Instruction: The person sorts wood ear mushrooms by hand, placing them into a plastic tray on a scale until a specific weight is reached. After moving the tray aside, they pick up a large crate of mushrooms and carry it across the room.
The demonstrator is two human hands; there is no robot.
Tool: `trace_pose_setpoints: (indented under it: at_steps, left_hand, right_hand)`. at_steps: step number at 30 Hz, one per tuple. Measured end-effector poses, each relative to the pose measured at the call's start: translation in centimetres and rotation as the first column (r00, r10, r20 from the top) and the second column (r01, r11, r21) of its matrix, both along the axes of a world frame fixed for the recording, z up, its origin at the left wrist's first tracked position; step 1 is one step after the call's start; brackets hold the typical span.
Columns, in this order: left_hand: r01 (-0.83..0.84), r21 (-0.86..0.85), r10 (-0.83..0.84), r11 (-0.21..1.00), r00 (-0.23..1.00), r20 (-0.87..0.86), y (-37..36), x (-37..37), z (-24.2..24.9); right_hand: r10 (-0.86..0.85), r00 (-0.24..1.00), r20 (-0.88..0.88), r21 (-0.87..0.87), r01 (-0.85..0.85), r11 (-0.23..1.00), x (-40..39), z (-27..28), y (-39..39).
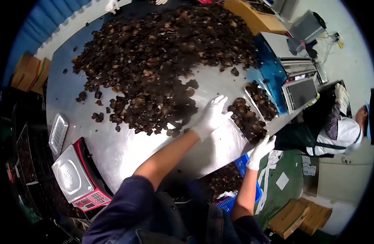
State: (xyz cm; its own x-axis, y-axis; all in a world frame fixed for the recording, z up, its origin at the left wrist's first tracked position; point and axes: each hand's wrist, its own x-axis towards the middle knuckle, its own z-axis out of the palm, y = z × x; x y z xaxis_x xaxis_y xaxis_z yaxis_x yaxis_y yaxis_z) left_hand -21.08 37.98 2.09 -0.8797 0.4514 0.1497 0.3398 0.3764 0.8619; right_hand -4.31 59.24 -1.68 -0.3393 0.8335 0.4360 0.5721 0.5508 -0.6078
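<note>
My left hand, in a white glove, is open over the steel table with its fingers stretched toward a tray. Dark, curled, dried mushroom pieces, like wood ear fungus, fill this tray. At its near end, by the table edge, is my right hand, also white-gloved, with fingers extended beside the pieces. A second tray of the same pieces lies just beyond. The large heap of dried mushrooms spreads across the table to the left of and beyond my left hand.
A red and silver weighing scale and a clear plastic tray are on the left. Below the table edge is a blue basket with dark pieces. A sealing-type machine stands right, near another person. White-gloved hands show across the table.
</note>
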Motion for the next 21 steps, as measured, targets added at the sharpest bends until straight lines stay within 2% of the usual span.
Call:
trace_pose_setpoints:
  at_steps: [1,2,3,4,5,6,7,8,9,10,11,12,13,14,15,16,17,18,19,20,21]
  left_hand:
    - [-0.005,0.125,0.012,0.992,0.998,-0.055,-2.9,0.6,0.4]
    - [-0.084,0.207,0.112,0.975,0.985,-0.129,-5.9,1.2,-0.5]
    - [-0.173,0.258,0.153,0.951,0.984,0.095,-9.6,1.6,2.0]
    - [-0.203,0.112,0.202,0.973,0.979,0.021,-13.9,1.8,6.0]
    - [-0.312,0.043,0.315,0.949,0.941,-0.128,-18.4,1.9,5.4]
    - [-0.344,-0.041,0.321,0.938,0.908,-0.269,-23.1,1.8,7.4]
    - [-0.491,-0.039,0.471,0.87,0.854,-0.222,-27.2,2.4,8.1]
    - [-0.627,0.053,0.629,0.777,0.772,-0.089,-31.6,2.8,8.8]
    - [-0.699,-0.069,0.671,0.712,0.706,-0.227,-36.3,3.1,10.1]
    - [-0.762,-0.034,0.746,0.646,0.641,-0.183,-40.7,3.5,10.5]
    - [-0.793,-0.039,0.762,0.608,0.596,-0.252,-48.8,3.2,6.6]
    - [-0.844,-0.228,0.794,0.485,0.534,-0.291,-54.0,3.7,6.4]
    - [-0.868,-0.224,0.852,0.444,0.486,-0.195,-57.4,4.1,6.8]
    - [-0.846,-0.296,0.809,0.443,0.52,-0.274,-61.3,4.3,6.4]
    - [-0.787,-0.502,0.709,0.359,0.58,-0.402,-67.8,4.5,3.9]
    - [-0.702,-0.646,0.714,0.299,0.614,-0.337,-71.1,4.7,2.9]
    - [-0.629,-0.712,0.718,0.311,0.647,-0.258,-74.9,5.1,1.0]
    - [-0.553,-0.77,0.721,0.32,0.669,-0.18,-77.3,5.5,-0.6]
    - [-0.552,-0.769,0.726,0.323,0.666,-0.173,-77.3,5.8,-0.7]
    - [-0.516,-0.786,0.653,0.342,0.732,-0.197,-76.9,6.0,-0.4]
    - [-0.48,-0.802,0.572,0.355,0.79,-0.22,-76.7,5.8,0.2]
  right_hand:
    - [0.07,0.997,-0.014,0.108,-0.068,0.992,-0.4,0.8,-2.4]
    - [0.221,0.975,0.029,0.063,-0.223,0.973,-1.1,3.0,-5.7]
    - [0.384,0.923,0.034,0.038,-0.385,0.922,-2.2,4.5,-9.4]
    - [0.539,0.842,0.028,0.011,-0.539,0.842,-3.5,5.6,-12.9]
    - [0.645,0.761,0.07,-0.068,-0.642,0.764,-5.0,6.8,-16.4]
    - [0.738,0.667,0.1,-0.141,-0.725,0.674,-6.6,7.4,-19.0]
    - [0.776,0.616,0.136,-0.161,-0.759,0.631,-8.6,6.3,-20.2]
    - [0.803,0.572,0.168,-0.129,-0.795,0.593,-10.5,5.4,-21.6]
    - [0.828,0.539,0.153,-0.057,-0.832,0.552,-12.6,4.9,-23.0]
    - [0.829,0.528,0.184,-0.042,-0.838,0.544,-14.5,4.5,-24.6]
    - [0.82,0.537,0.198,-0.073,-0.826,0.558,-15.9,4.0,-26.6]
    - [0.845,0.512,0.155,-0.097,-0.843,0.529,-17.0,3.1,-28.6]
    - [0.841,0.454,0.292,-0.155,-0.846,0.511,-17.4,4.9,-31.1]
    - [0.793,0.517,0.321,0.053,-0.846,0.53,-17.4,2.9,-33.9]
    - [0.874,0.39,0.289,-0.09,-0.898,0.43,-17.3,3.7,-36.2]
    - [0.823,0.353,0.445,-0.101,-0.893,0.438,-16.7,3.5,-39.0]
    - [0.856,0.34,0.389,-0.025,-0.925,0.379,-15.9,2.3,-41.0]
    - [0.876,0.295,0.381,-0.047,-0.94,0.337,-15.1,2.2,-42.6]
    - [0.879,0.249,0.406,-0.07,-0.951,0.302,-14.4,2.9,-43.7]
    - [0.881,0.201,0.427,-0.095,-0.959,0.265,-13.6,3.6,-44.7]
    - [0.88,0.227,0.418,-0.007,-0.967,0.253,-12.7,3.7,-45.5]
